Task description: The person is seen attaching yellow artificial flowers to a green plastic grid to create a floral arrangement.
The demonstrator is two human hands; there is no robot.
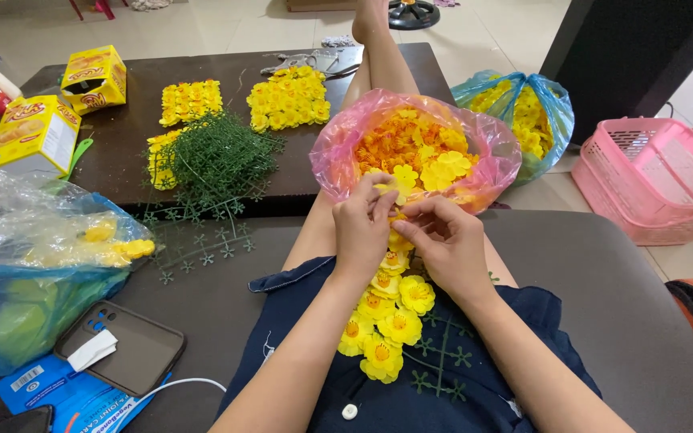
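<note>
Yellow cartons (66, 104) on dark table (122, 160)

I had two yellow boxes (35, 132) on the dark table (122, 160) and one pink basket (658, 178) on the floor. There were three plastic bags with yellow flowers: a pink bag (346, 144), a blue bag (559, 112) and a clear one (34, 232). One phone (122, 349) lay beside me.
</note>
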